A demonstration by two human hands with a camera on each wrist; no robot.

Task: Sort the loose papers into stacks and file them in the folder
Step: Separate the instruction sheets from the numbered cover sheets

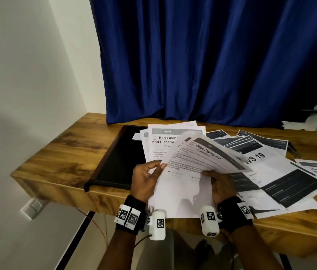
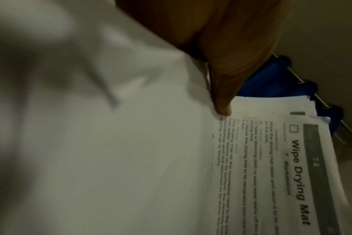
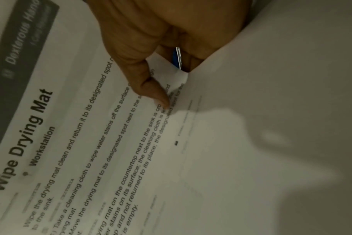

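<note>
Overhead, a wooden worktop (image 1: 56, 162) fills mid-frame before a blue curtain (image 1: 202, 59) and white wall. Left of centre lies a black folder (image 1: 118, 164), papers (image 1: 282, 172) scattered to its right. Low centre, the left hand (image 1: 146, 178) and right hand (image 1: 222, 186) both grip a sheaf (image 1: 198, 162) headed "Wipe Drying Mat".

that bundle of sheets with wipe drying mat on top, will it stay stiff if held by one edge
Probably not: the held sheets already bow and fan between the left hand and right hand. They look light. Unbound, they could slide apart.
</note>
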